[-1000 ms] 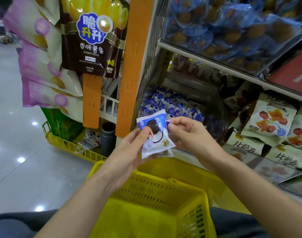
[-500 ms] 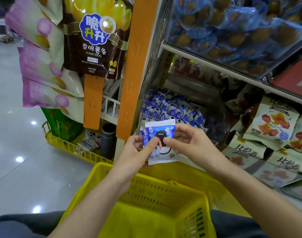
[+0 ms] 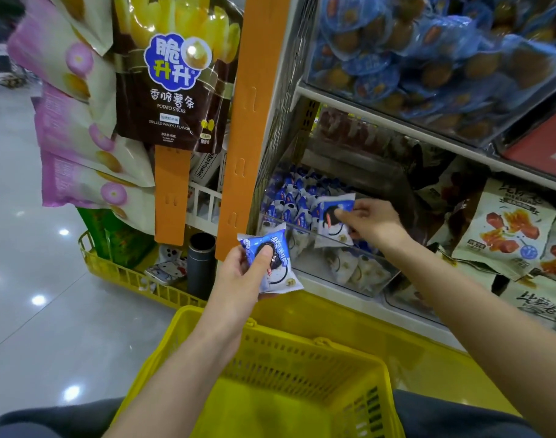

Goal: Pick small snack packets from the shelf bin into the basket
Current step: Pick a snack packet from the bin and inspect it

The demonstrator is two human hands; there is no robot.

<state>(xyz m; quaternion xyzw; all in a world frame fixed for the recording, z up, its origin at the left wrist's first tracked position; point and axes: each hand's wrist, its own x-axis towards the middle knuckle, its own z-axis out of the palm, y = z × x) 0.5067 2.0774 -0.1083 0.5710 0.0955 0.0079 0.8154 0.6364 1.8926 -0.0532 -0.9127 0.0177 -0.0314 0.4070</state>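
Snack aisle, seen through my head camera: the left hand (image 3: 238, 276) holds one blue-and-white snack packet (image 3: 281, 273) in front of the shelf's orange upright (image 3: 257, 121). Its thumb presses the dark biscuit picture on the front and its fingers (image 3: 242, 251) curl behind. The packet sits above the far rim of the yellow basket (image 3: 317, 346), not inside it. From what I can see of the basket floor, no packet lies on it.

The right hand (image 3: 376, 222) reaches over the clear shelf bin (image 3: 358, 281) and pinches a second packet (image 3: 328, 230) by its upper corner between thumb and fingertips. This packet hangs at the bin's front rim, just above the heap of matching packets (image 3: 292, 197) that fills the bin. Neither hand has slack fingers, and each grips its own packet.

Left of the upright hangs a brown bag of potato sticks (image 3: 172, 83), with purple-and-cream bags (image 3: 74, 137) beside it. Below them a dark cylindrical flask (image 3: 200, 263) stands by a low yellow crate (image 3: 118, 275) on the glossy floor (image 3: 33, 327). The shelf above the bin carries blue-wrapped round snacks (image 3: 428, 64). To the right of the bin lie cream pouches with red pictures (image 3: 504, 229). Both forearms are bare, and dark trouser fabric shows at the bottom edge on either side of the basket.
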